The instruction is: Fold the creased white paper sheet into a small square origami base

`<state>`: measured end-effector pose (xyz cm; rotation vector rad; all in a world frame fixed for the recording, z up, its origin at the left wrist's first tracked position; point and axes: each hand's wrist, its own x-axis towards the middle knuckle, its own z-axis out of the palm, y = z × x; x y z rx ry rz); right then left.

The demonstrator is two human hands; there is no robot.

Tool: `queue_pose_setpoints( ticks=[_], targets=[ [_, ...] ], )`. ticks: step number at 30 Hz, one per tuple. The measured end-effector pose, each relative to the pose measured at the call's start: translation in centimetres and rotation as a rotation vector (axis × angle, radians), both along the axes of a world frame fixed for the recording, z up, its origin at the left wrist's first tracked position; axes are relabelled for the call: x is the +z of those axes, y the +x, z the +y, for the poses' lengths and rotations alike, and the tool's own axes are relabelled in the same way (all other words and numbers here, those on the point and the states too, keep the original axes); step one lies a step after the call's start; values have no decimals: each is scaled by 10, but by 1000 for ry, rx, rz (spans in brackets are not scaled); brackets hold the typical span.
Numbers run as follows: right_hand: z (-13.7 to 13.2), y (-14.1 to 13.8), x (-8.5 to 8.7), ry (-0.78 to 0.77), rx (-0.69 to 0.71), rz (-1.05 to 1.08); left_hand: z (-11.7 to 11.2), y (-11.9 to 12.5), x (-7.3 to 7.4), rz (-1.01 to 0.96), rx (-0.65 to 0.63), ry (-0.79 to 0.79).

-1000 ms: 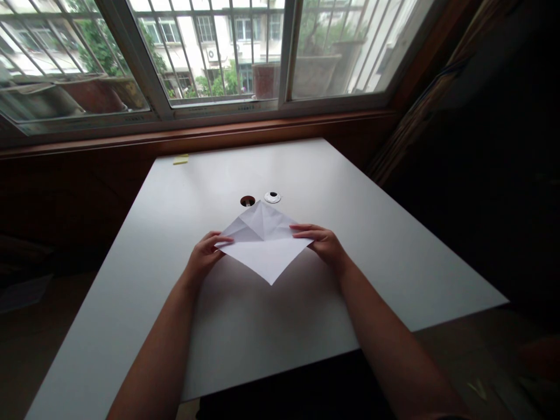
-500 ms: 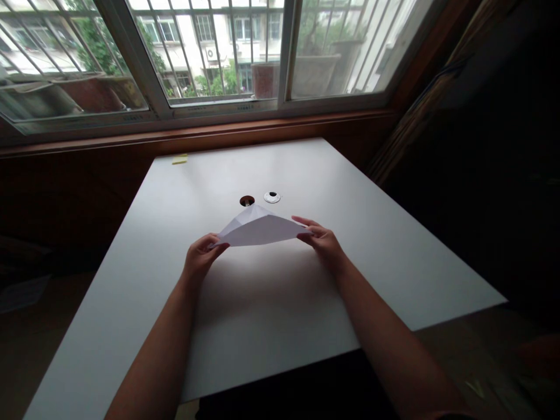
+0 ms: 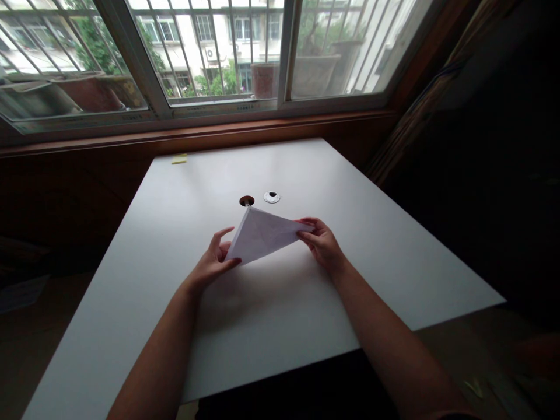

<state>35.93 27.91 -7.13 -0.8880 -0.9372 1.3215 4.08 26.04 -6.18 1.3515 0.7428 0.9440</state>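
Note:
A folded sheet of white paper [image 3: 265, 233], roughly triangular, is held above the white table [image 3: 280, 315]. My right hand [image 3: 321, 240] pinches its right corner between thumb and fingers. At the lower left corner, the thumb of my left hand [image 3: 215, 262] lies on the front of the paper. The index finger of that hand is raised and clear of the sheet, while its other fingers are partly hidden behind the edge. One point of the paper faces away from me, close to the round hole in the tabletop.
Beyond the paper are a round cable hole [image 3: 247, 200] and, beside it, a white round cover [image 3: 272, 197] with a dark opening. A yellow strip [image 3: 179, 158] sits at the table's far left corner. Behind the table is a barred window [image 3: 219, 58] with flowerpots outside.
The paper has turned from a raised, bent shape to a flatter triangle tilted down at the left. My left hand has moved right and slightly nearer me, its index finger lifting off.

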Motion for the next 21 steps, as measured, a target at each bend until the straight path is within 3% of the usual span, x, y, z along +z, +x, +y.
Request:
queue_pose_setpoints(
  ticks=[5, 16, 21],
  targets=[
    [-1, -4, -1, -19, 43, -83, -5, 6, 6, -14, -3, -58],
    [-8, -17, 6, -75, 98, 57, -5, 24, -3, 62, 159, 76],
    [-11, -30, 6, -97, 245, -5, -7, 28, -1, 74, 179, 63]
  ],
)
